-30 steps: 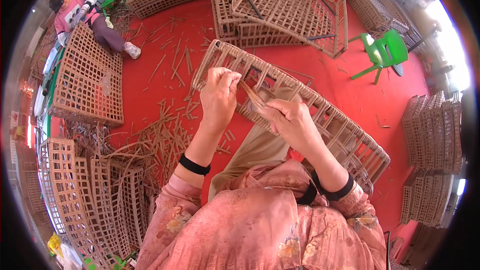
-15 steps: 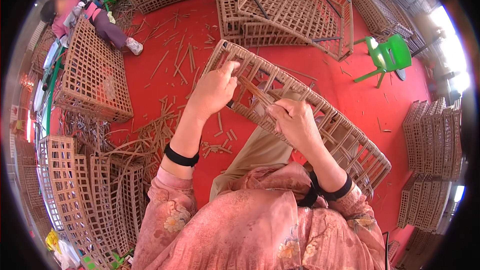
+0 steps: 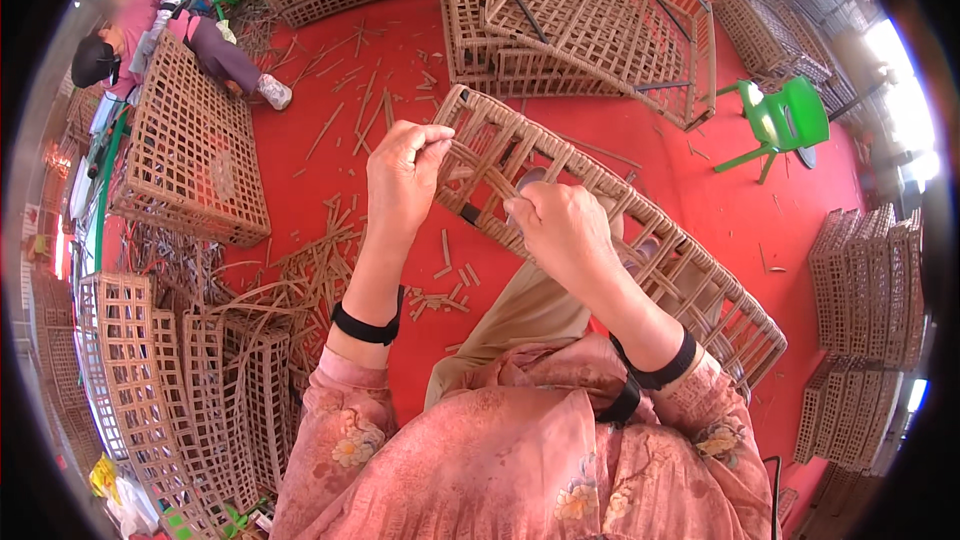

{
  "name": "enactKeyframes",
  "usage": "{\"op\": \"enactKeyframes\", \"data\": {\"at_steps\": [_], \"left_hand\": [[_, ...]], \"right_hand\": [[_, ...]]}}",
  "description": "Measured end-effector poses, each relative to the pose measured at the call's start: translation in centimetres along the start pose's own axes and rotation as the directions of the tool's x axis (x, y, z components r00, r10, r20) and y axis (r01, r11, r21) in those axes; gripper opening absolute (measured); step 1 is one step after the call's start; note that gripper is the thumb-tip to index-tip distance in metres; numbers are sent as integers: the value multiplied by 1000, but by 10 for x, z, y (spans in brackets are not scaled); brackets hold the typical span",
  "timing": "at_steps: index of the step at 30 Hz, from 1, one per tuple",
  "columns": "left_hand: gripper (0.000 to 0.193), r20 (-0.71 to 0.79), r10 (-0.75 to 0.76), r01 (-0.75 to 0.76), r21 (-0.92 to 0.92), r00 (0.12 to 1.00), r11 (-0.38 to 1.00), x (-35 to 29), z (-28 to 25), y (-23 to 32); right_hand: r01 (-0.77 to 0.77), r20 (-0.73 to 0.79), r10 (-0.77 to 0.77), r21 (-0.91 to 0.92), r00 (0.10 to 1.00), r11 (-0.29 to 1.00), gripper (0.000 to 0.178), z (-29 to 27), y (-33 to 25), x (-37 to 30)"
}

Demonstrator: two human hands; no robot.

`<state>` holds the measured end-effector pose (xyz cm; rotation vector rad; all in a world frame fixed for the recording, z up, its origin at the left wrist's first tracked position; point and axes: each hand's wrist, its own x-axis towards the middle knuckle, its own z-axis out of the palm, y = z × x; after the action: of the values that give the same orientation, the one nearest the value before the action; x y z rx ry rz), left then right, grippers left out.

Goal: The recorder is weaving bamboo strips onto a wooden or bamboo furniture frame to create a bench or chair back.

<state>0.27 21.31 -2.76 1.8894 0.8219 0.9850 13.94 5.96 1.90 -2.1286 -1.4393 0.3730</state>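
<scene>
A long woven rattan lattice panel (image 3: 690, 270) lies slanted across my lap, from upper left to lower right. My left hand (image 3: 405, 175) pinches a thin rattan strip (image 3: 478, 162) near the panel's upper end. My right hand (image 3: 560, 230) is closed on the same strip lower down, pressed against the panel's bars. Both wrists wear black bands below pink floral sleeves.
Another person (image 3: 150, 25) sits at the upper left beside a lattice crate (image 3: 185, 155). Stacked lattice frames (image 3: 590, 15) stand ahead, more panels (image 3: 150, 380) at the left and right (image 3: 865, 320). A green plastic chair (image 3: 785, 120) is at the right. Rattan offcuts (image 3: 320, 260) litter the red floor.
My left hand has drawn back toward me along the panel's upper end, pulling the strip taut. My right hand stays closed on the strip against the panel.
</scene>
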Motion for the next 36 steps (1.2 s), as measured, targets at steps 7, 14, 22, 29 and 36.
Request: {"op": "enactKeyframes", "data": {"at_steps": [7,14,22,29,36], "left_hand": [[21,-211,-2,4,8,977,1000,3,10,-18],[41,-157,-164,155,-70,974,985,12,4,-28],[32,-148,-158,157,-18,976,988,15,3,-23],[26,-132,-103,131,231,986,964,16,2,-7],[24,74,-335,325,120,939,938,37,-12,-10]], "right_hand": [[-49,33,48,20,998,999,32,-1,-3,2],[-124,73,117,114,990,986,32,-1,-4,7],[-120,116,104,142,988,983,31,-5,-8,12],[-153,112,132,208,985,966,29,-2,-5,14],[-126,113,103,221,988,967,27,3,0,15]]}}
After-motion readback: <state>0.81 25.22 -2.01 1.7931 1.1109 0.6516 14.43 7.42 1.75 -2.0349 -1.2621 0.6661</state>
